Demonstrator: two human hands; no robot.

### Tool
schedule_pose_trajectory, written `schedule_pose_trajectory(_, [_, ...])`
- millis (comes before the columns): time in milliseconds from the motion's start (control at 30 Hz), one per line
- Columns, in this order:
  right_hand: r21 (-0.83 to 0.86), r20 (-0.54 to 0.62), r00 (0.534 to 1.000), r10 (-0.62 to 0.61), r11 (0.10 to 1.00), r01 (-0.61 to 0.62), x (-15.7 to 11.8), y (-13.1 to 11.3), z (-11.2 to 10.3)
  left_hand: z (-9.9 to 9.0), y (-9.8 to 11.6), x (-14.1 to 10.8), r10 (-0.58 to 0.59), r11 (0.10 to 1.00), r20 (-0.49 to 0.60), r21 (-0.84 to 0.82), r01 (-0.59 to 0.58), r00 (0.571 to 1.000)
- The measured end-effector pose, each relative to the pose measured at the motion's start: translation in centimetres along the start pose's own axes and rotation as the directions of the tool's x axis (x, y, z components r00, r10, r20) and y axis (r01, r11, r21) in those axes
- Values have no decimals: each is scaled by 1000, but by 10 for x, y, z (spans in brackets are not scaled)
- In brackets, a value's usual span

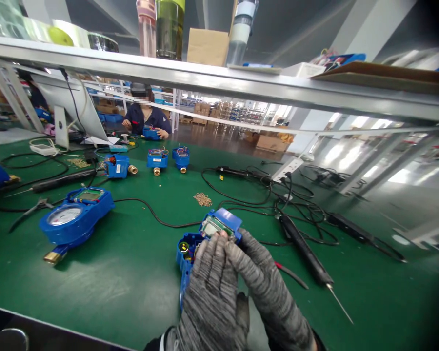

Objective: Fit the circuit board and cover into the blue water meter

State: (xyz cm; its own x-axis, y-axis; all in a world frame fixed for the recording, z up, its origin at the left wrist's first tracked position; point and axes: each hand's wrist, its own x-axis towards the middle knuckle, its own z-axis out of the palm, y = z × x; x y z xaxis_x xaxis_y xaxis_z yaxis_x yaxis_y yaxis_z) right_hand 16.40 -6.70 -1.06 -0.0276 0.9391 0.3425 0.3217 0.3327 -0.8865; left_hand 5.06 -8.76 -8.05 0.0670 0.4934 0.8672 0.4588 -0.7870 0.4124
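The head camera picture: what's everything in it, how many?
Opened meter: 1, blue, front middle
Other meters: at least 6, blue, left and back
Table: 1, green, below
Thin-tipped tools: at least 2, black, left and right
Pliers: 1, grey, left
Small pieces: 2 piles, gold, middle and left
Power strip: 1, white, back right
Cables: several, black, across table
Monitor: 1, whitish, back left
Shelf: 1, white, above
Tall bottles: 3, pink, green, bluish, on shelf
Upright box: 1, brown, on shelf
Faraway boxes: many, brown, back
Other person: 1, dark clothes, across table
Left grip, right grip: 2, grey gloves, on opened meter
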Motion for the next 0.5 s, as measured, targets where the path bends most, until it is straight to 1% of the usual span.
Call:
schedule_pose_trajectory(33, [-4,1,1000,-3,1000,3,4,1,-5,-8,-2,0,11,998,39,-59,-9,999])
schedule_pose_trajectory(67, [-9,5,1000,-4,1000,4,6,3,-10,-18,-6,2,-8,990,68,-138,17,998])
schedule_pose_trajectory(100, [-3,9,1000,-5,1000,5,8,7,-14,-30,-12,6,-92,970,93,-217,110,991])
schedule_pose_trajectory(133, [17,17,1000,-2,1000,1,8,11,-17,-41,-20,12,-226,931,97,-271,244,969])
schedule_pose_trajectory(167, [52,28,1000,5,999,-7,9,16,-18,-52,-29,18,-352,881,87,-304,361,932])
schedule_pose_trajectory(200, [104,39,999,16,994,-20,9,21,-18,-60,-39,25,-448,830,98,-324,454,889])
schedule_pose_trajectory(233, [170,54,998,29,985,-37,9,27,-17,-66,-50,32,-496,796,125,-331,508,859])
schedule_pose_trajectory(267, [246,72,997,42,967,-58,11,32,-15,-70,-61,39,-510,770,191,-334,544,839])
schedule_pose_trajectory(300, [324,96,994,52,943,-81,12,37,-12,-71,-71,46,-500,747,286,-335,574,817])
schedule_pose_trajectory(367, [446,161,986,51,887,-119,18,44,-7,-68,-87,58,-443,704,469,-345,620,764])
schedule_pose_trajectory(433, [482,224,974,15,867,-124,25,48,-5,-60,-96,70,-346,655,618,-380,653,706])
schedule_pose_trajectory(500, [411,247,968,-36,909,-71,32,49,-7,-50,-99,80,-234,599,717,-426,678,657])
